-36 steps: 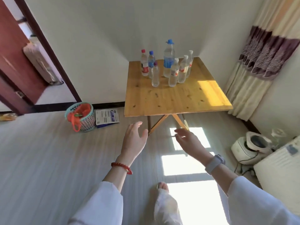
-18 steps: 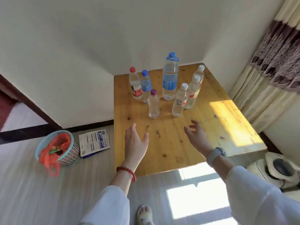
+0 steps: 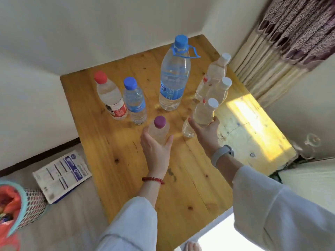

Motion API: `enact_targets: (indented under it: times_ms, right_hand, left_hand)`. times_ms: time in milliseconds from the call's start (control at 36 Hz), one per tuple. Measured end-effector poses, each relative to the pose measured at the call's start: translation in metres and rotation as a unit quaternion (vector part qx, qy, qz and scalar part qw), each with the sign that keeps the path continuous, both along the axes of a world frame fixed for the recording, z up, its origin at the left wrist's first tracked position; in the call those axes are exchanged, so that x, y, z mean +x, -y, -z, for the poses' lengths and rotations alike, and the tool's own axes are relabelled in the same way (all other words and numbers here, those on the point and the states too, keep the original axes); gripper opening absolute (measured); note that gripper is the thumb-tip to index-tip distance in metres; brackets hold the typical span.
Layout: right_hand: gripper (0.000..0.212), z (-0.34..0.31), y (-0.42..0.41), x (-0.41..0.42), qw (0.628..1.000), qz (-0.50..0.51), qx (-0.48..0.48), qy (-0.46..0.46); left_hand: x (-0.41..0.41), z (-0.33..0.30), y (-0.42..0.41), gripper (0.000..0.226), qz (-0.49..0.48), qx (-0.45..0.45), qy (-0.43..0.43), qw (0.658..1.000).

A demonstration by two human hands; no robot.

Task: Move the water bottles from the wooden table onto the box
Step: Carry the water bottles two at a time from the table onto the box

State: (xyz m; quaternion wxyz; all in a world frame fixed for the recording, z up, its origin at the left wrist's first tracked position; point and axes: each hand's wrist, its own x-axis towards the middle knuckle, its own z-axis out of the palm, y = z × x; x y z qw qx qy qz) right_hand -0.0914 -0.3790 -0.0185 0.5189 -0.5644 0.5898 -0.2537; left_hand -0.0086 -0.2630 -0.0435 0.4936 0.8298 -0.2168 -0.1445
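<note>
Head view: seven water bottles upright on wooden table (image 3: 126, 178). Left hand (image 3: 157, 151) fingers curled round purple-cap bottle (image 3: 159, 130); right hand (image 3: 205, 132) wraps nearest white-cap bottle (image 3: 204, 112). Both full, likely light, thin walls squashy, slick; mid-body grip best. Box not visible.
</note>
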Motion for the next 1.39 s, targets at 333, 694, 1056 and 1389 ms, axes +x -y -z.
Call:
enact_targets:
  times_ms: [333,694,1056,1389]
  right_hand:
    - [0.068,0.018,-0.001,-0.009,0.998,0.004,-0.062,-0.028]
    - [0.071,0.001,-0.074,-0.173,0.995,0.097,-0.032,0.017]
    - [0.047,-0.041,-0.178,-0.445,0.941,0.314,-0.127,-0.009]
    - [0.055,-0.061,-0.393,-0.731,0.844,0.506,-0.085,-0.157]
  left_hand:
    - [0.03,0.008,-0.006,0.065,0.106,-0.014,0.016,0.994]
    - [-0.051,-0.038,-0.001,0.065,0.308,-0.031,0.014,0.951]
    - [-0.334,-0.067,-0.008,0.066,0.567,-0.062,0.048,0.82]
    - [-0.676,-0.086,-0.122,0.068,0.765,-0.06,0.077,0.636]
